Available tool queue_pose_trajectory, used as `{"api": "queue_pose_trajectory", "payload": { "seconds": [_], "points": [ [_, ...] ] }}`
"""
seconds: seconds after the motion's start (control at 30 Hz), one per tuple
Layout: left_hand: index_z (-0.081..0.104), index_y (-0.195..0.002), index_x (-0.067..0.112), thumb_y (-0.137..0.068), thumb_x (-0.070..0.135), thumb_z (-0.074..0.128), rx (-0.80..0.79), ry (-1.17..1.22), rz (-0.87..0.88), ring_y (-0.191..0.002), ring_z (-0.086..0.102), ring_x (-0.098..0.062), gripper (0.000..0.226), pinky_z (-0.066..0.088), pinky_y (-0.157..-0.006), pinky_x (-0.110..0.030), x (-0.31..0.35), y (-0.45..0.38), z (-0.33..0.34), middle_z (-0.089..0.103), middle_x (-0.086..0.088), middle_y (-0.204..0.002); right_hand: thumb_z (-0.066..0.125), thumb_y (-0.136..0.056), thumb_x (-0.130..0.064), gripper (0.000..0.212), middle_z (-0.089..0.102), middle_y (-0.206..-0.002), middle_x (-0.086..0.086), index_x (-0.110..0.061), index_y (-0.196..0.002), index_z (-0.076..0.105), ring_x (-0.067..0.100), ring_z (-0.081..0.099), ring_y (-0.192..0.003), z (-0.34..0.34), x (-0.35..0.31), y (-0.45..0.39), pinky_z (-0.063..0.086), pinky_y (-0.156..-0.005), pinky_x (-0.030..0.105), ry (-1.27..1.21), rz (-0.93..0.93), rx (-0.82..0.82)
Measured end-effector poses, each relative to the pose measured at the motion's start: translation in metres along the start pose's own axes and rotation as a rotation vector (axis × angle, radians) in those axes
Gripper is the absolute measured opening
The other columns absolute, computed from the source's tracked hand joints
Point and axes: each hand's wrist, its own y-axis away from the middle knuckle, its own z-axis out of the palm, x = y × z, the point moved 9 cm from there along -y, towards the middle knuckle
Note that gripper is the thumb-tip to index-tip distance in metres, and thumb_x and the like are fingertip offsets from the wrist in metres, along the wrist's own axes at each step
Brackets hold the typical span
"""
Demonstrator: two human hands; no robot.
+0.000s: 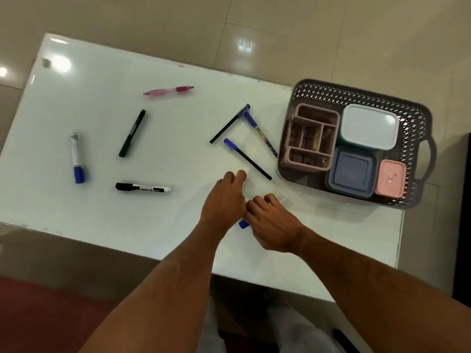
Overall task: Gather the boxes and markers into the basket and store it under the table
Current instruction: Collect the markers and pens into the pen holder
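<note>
A dark lattice basket point(418, 118) stands at the table's right end. It holds a pink divided organiser point(312, 138), a white box point(369, 126), a blue box point(351, 171) and a small pink box point(390, 178). My left hand point(224, 202) and right hand point(272, 225) meet near the table's front edge. Both seem curled on a white marker whose blue cap point(244, 223) pokes out between them; most of it is hidden. Loose on the table lie a blue-capped marker point(77, 159), a black-capped marker point(142, 187), a dark pen point(132, 133) and a pink pen point(168, 90).
Three blue-capped pens point(247, 159) lie just left of the basket. The white table point(102, 212) stands on a beige tiled floor point(305, 34). A red mat point(38, 314) lies at the lower left, and a dark object point(462, 200) stands past the table's right edge.
</note>
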Motion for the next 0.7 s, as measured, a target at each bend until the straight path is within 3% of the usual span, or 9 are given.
{"api": "queue_pose_trajectory", "payload": {
  "seconds": [0.1,0.2,0.27,0.33,0.4,0.5,0.6,0.7],
  "points": [
    [0.065,-0.124,0.008,-0.095,0.016,0.063,-0.008,0.039,0.128,-0.078,0.066,-0.020,0.029,0.052,-0.076,-0.022,0.001,0.002,-0.008,0.049,-0.011,-0.143,0.074,-0.088,-0.028,0.036,0.068,-0.116,0.004,-0.021,-0.122,0.066,0.020,0.064,-0.097,0.001,-0.001,-0.002,0.054,-0.091,0.039,-0.067,0.058,0.001],
    [0.074,-0.108,0.002,-0.095,0.009,0.060,0.018,0.108,0.141,-0.058,0.052,-0.012,0.021,0.043,-0.063,-0.020,-0.015,0.000,-0.024,0.050,-0.007,-0.140,0.079,-0.088,-0.027,0.036,0.069,-0.114,0.000,-0.025,-0.120,0.064,0.016,0.065,-0.094,-0.005,0.005,-0.010,0.056,-0.088,0.032,-0.164,0.182,0.013],
    [0.077,-0.108,0.001,-0.094,0.002,0.055,0.016,0.142,0.168,-0.059,0.055,-0.015,0.025,0.046,-0.064,-0.021,-0.022,-0.004,-0.037,0.055,-0.006,-0.137,0.070,-0.097,-0.028,0.031,0.067,-0.117,0.001,-0.025,-0.126,0.058,0.015,0.063,-0.095,-0.009,0.010,-0.019,0.054,-0.090,0.029,-0.278,0.297,-0.009],
    [0.077,-0.110,0.003,-0.094,-0.004,0.056,0.012,0.190,0.201,-0.073,0.066,-0.020,0.028,0.051,-0.073,-0.021,-0.028,-0.010,-0.052,0.057,-0.006,-0.135,0.057,-0.105,-0.030,0.027,0.065,-0.121,0.001,-0.025,-0.131,0.052,0.014,0.061,-0.095,-0.008,0.015,-0.026,0.052,-0.091,0.029,-0.415,0.434,-0.053],
    [0.077,-0.113,0.003,-0.093,-0.006,0.061,0.033,0.248,0.227,-0.087,0.071,-0.025,0.028,0.057,-0.081,-0.027,-0.035,-0.017,-0.069,0.058,-0.007,-0.135,0.055,-0.105,-0.030,0.024,0.065,-0.115,0.001,-0.024,-0.128,0.050,0.014,0.060,-0.086,-0.014,0.022,-0.034,0.052,-0.082,0.027,-0.491,0.564,-0.044],
    [0.075,-0.118,0.005,-0.082,-0.012,0.070,0.063,0.292,0.236,-0.082,0.071,-0.024,0.040,0.061,-0.078,-0.037,-0.051,-0.026,-0.090,0.054,-0.007,-0.137,0.062,-0.100,-0.030,0.020,0.064,-0.094,0.001,-0.020,-0.115,0.053,0.015,0.057,-0.070,-0.033,0.030,-0.047,0.048,-0.067,0.026,-0.499,0.710,0.061],
    [0.072,-0.122,0.005,-0.075,-0.019,0.071,0.079,0.315,0.217,-0.080,0.069,-0.024,0.053,0.061,-0.078,-0.037,-0.071,-0.029,-0.107,0.049,-0.007,-0.137,0.067,-0.097,-0.027,0.015,0.055,-0.076,-0.001,-0.016,-0.094,0.057,0.018,0.054,-0.065,-0.054,0.030,-0.062,0.050,-0.065,0.032,-0.489,0.793,0.177],
    [0.071,-0.120,0.006,-0.081,-0.019,0.063,0.091,0.309,0.174,-0.081,0.068,-0.020,0.047,0.061,-0.083,-0.034,-0.094,-0.028,-0.119,0.049,-0.003,-0.135,0.069,-0.096,-0.026,0.028,0.049,-0.066,-0.002,-0.019,-0.077,0.050,0.018,0.047,-0.059,-0.065,0.022,-0.085,0.039,-0.059,0.029,-0.473,0.784,0.230]
  ]
}}
